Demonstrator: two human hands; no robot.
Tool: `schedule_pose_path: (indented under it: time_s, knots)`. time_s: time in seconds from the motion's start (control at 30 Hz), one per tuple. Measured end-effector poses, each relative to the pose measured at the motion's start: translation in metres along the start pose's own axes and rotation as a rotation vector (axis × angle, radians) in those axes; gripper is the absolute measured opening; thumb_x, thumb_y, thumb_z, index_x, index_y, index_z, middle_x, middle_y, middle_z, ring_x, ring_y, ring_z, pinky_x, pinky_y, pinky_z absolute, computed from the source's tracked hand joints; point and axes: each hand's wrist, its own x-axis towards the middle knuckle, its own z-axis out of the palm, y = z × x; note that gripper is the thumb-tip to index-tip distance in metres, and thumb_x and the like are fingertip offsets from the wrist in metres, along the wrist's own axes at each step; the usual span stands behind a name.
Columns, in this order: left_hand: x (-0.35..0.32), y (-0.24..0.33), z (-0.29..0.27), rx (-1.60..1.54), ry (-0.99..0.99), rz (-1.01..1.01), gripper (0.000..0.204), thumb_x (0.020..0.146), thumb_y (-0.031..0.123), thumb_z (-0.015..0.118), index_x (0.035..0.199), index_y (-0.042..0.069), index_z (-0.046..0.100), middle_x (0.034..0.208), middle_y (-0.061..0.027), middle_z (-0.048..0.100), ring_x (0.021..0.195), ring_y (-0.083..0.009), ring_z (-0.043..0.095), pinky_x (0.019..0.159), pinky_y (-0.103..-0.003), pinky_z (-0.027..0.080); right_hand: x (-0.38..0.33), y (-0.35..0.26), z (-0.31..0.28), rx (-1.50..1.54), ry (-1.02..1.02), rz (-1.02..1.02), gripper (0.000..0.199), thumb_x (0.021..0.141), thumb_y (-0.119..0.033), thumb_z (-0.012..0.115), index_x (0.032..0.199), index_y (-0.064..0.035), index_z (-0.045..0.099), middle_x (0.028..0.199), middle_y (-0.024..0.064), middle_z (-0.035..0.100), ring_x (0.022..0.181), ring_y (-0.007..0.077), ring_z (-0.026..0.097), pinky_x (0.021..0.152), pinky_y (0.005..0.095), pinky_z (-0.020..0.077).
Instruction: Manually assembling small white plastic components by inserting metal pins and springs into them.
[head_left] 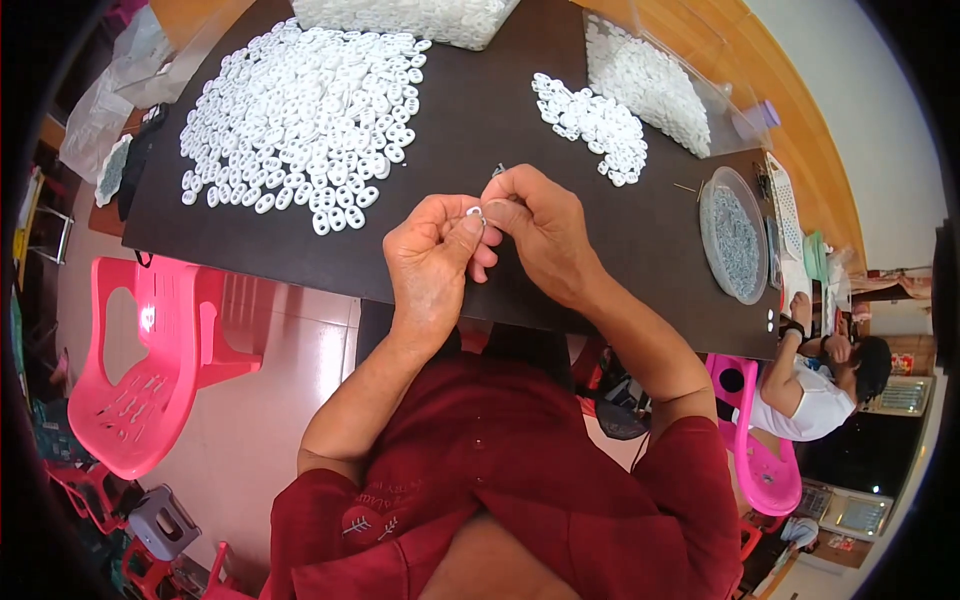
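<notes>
Both hands, left hand and right hand, pinch one small white ring between fingertips, apparently to fit it, with the white pile lying beyond the left.

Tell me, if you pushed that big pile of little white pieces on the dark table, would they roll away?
Probably not far: the white pieces look flat and oval, so they would likely slide and scatter over the dark table rather than roll. They seem light, since the left hand and right hand pinch one with fingertips only.
</notes>
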Motion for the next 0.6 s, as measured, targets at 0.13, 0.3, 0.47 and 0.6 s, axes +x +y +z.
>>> schedule_pose_path:
  time_s: [0.13,0.3,0.47,0.6]
  knots:
    - [-0.001,-0.004,0.0,0.003,0.0,0.0,0.011,0.09,0.003,0.052,0.093,-0.005,0.058,0.074,-0.008,0.062,0.056,-0.0078,0.054,0.047,-0.019,0.043,-0.003,0.003,0.0,-0.104,-0.001,-0.015,0.004,0.085,-0.004,0.053,0.082,-0.0012,0.053,0.07,0.0053,0.052,0.064,0.0133,0.052,0.061,0.0279,0.0433]
    - [0.002,0.0,0.007,-0.024,-0.016,0.002,0.012,0.09,0.004,0.053,0.094,-0.006,0.058,0.075,-0.0098,0.062,0.057,-0.0096,0.056,0.048,-0.02,0.045,-0.008,-0.013,-0.017,-0.398,0.146,-0.329,0.002,0.084,-0.002,0.054,0.086,-0.0023,0.055,0.083,0.0057,0.056,0.072,0.0112,0.052,0.064,0.0245,0.0432]
    - [0.0,-0.007,0.002,-0.07,0.006,0.053,0.015,0.09,0.006,0.055,0.099,-0.005,0.057,0.078,-0.0134,0.064,0.058,-0.0112,0.057,0.051,-0.022,0.046,-0.059,-0.091,-0.059,-0.108,0.108,-0.598,0.011,0.079,0.003,0.054,0.084,-0.0061,0.057,0.084,0.0091,0.058,0.073,0.023,0.054,0.061,0.032,0.0433]
    - [0.001,-0.008,0.019,-0.088,-0.049,0.053,0.015,0.09,0.006,0.055,0.098,-0.005,0.057,0.078,-0.0135,0.064,0.058,-0.0118,0.057,0.051,-0.022,0.046,-0.091,-0.124,-0.056,0.223,0.181,-0.81,0.008,0.078,0.0,0.057,0.082,-0.0073,0.058,0.087,0.0083,0.055,0.075,0.0215,0.052,0.058,0.0304,0.0427]
